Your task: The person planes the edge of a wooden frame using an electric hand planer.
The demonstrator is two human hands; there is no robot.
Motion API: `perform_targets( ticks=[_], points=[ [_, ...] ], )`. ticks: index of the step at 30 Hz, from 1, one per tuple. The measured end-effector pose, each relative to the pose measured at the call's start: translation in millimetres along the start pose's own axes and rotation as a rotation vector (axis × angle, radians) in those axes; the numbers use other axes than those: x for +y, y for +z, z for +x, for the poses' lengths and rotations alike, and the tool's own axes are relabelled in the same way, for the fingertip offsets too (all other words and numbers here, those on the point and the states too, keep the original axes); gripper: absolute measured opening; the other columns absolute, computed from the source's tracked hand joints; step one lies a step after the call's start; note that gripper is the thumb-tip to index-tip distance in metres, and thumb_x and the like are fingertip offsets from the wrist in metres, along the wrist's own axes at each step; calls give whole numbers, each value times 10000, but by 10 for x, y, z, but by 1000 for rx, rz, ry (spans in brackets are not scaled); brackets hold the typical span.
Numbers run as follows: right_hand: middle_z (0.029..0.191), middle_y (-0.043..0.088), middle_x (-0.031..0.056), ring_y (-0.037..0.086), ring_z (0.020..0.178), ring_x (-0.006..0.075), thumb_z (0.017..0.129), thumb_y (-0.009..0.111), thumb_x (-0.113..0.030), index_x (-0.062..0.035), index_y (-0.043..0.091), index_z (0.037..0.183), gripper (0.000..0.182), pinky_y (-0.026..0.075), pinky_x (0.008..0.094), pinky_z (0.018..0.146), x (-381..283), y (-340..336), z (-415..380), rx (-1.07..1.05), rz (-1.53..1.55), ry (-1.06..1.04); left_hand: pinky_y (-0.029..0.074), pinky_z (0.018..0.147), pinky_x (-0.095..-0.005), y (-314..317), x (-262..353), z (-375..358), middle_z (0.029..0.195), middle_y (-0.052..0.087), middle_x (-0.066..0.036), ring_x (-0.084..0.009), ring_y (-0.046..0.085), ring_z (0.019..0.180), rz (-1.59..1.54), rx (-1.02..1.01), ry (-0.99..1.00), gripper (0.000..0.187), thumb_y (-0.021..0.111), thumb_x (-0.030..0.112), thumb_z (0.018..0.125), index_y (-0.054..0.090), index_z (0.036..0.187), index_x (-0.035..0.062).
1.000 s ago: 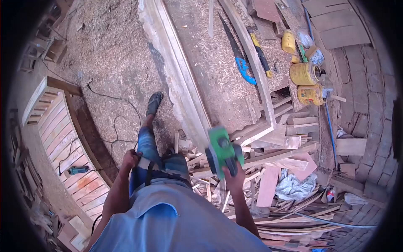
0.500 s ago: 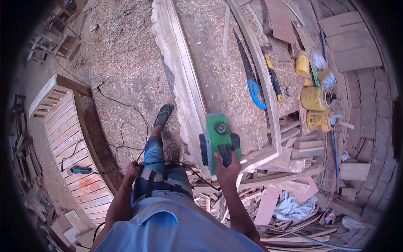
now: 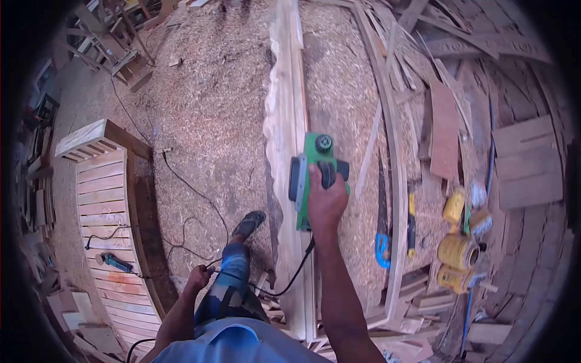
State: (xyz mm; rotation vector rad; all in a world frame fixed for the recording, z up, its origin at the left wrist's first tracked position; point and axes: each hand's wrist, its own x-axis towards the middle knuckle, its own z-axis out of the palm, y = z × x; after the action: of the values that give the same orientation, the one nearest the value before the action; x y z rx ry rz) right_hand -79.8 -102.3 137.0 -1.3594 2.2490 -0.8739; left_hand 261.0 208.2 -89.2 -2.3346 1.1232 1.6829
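My right hand (image 3: 327, 202) is wrapped round the black handle of a green electric planer (image 3: 313, 145). The planer rests on the long wooden rail (image 3: 290, 91) of a frame, whose left edge is wavy. A black power cord (image 3: 295, 282) curves from the planer's rear toward my left hand (image 3: 198, 278). That hand is closed on the cord beside my thigh, with its fingers partly hidden.
A slatted wooden piece (image 3: 106, 209) stands at left with a teal power tool (image 3: 115, 262) on it. Inside the frame lies a blue-handled saw (image 3: 382, 248). Yellow containers (image 3: 457, 251) and scrap boards lie right. Shavings cover the ground; a cord trails across it.
My right hand has pushed the planer forward along the rail. The camera view has shifted forward too, and my left hand still grips the cord.
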Motion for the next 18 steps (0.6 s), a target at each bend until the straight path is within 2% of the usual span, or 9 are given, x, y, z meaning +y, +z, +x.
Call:
perform_targets(
  ticks=[3, 5, 6, 7, 9, 12, 15, 17, 18],
  points=[
    [883, 722, 266, 727, 829, 401, 931, 755, -441, 42, 716, 967, 486, 541, 476, 749, -571, 352, 712, 22, -38, -27, 509, 733, -432, -22, 25, 191, 794, 702, -210, -321, 690, 794, -98, 46, 26, 540, 657, 485, 969, 695, 912, -50],
    [941, 721, 297, 711, 903, 464, 916, 738, -501, 61, 702, 980, 566, 543, 517, 799, -838, 598, 1245, -7, 56, -62, 505, 715, -405, -86, 80, 336, 781, 704, -177, -277, 683, 779, -242, 70, 51, 523, 662, 478, 965, 688, 887, -38],
    [970, 721, 312, 704, 940, 495, 908, 730, -531, 70, 694, 986, 607, 544, 538, 824, -943, 716, 1503, -19, 102, -73, 494, 687, -367, -142, 192, 320, 775, 695, -112, -207, 653, 759, -363, 73, 92, 485, 667, 456, 961, 680, 858, -18],
    [992, 717, 322, 702, 964, 491, 906, 719, -550, 70, 710, 978, 625, 543, 538, 845, -1049, 867, 1770, 2, 52, -78, 494, 707, -345, -237, 369, 306, 801, 693, -94, -181, 639, 782, -334, 69, 54, 445, 653, 423, 977, 679, 885, -12],
    [1024, 713, 336, 702, 1001, 482, 902, 698, -581, 72, 733, 973, 658, 542, 535, 880, -1425, 1061, 2189, -4, -27, -65, 492, 735, -331, -296, 521, 316, 805, 683, -91, -170, 627, 803, -446, 91, 125, 452, 642, 420, 991, 682, 907, -22],
    [1052, 722, 323, 715, 1016, 452, 896, 699, -576, 73, 752, 974, 656, 550, 512, 899, -1815, 1259, 2646, 2, -61, -66, 501, 777, -331, -141, 420, 595, 840, 696, -108, -172, 637, 827, -515, 98, 30, 461, 633, 417, 1004, 684, 957, -39],
    [1069, 735, 295, 721, 1030, 430, 864, 724, -592, 76, 752, 1010, 684, 552, 499, 911, -1819, 1349, 2798, -76, 11, -58, 505, 787, -338, -277, 831, 273, 865, 706, -114, -176, 637, 826, -610, 147, 28, 495, 626, 434, 1012, 690, 989, -56],
    [1075, 735, 294, 719, 1035, 431, 846, 735, -606, 75, 752, 1020, 703, 551, 493, 919, -1743, 1183, 2679, -172, 91, -20, 505, 790, -340, -193, 677, 209, 874, 711, -116, -177, 637, 829, -532, 86, 42, 522, 615, 453, 1019, 694, 1002, -63],
    [1050, 732, 307, 715, 1025, 448, 839, 740, -610, 79, 748, 1007, 710, 549, 496, 918, -1608, 1175, 2562, -105, 42, -29, 506, 792, -341, -136, 571, 188, 878, 714, -117, -178, 637, 831, -488, 52, 52, 536, 610, 463, 1022, 696, 1009, -66]
  ],
)
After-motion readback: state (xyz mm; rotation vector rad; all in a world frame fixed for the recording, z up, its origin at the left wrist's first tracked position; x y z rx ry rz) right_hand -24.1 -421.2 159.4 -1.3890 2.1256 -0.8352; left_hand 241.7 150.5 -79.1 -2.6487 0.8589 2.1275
